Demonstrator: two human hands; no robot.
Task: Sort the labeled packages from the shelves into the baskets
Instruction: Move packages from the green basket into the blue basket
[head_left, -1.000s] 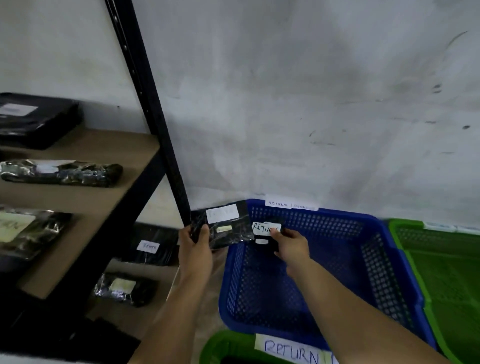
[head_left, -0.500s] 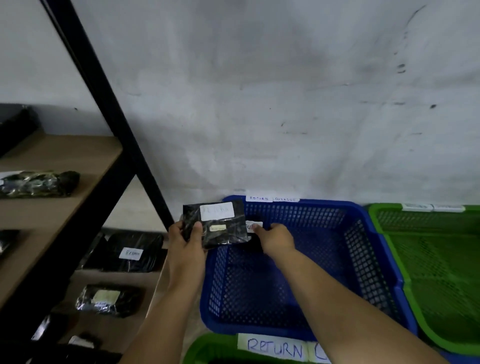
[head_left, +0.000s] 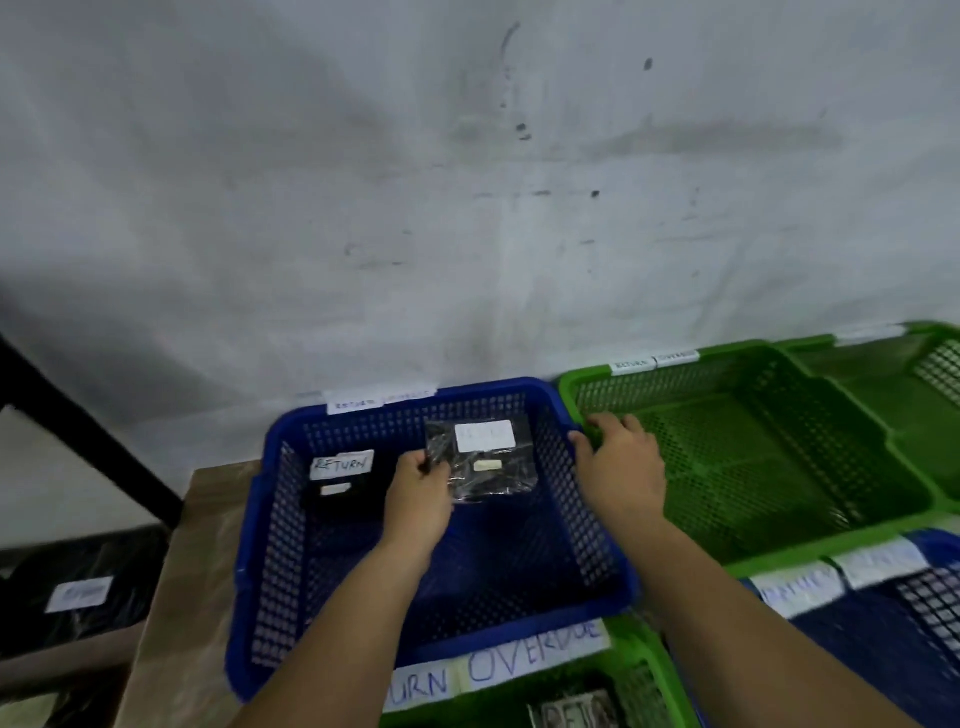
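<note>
Left hand is pinching the glossy black plastic package with the white label by its left edge, holding it over the far side of the blue perforated plastic basket. Right hand holds nothing, fingers draped loosely on the rim where the blue basket meets the green mesh basket. Another black package labeled RETURN already lies inside (far-left corner). My guess: the pouch is light, floppy and slick, so I'd grip an edge firmly, since the film will sag and could slip.
</note>
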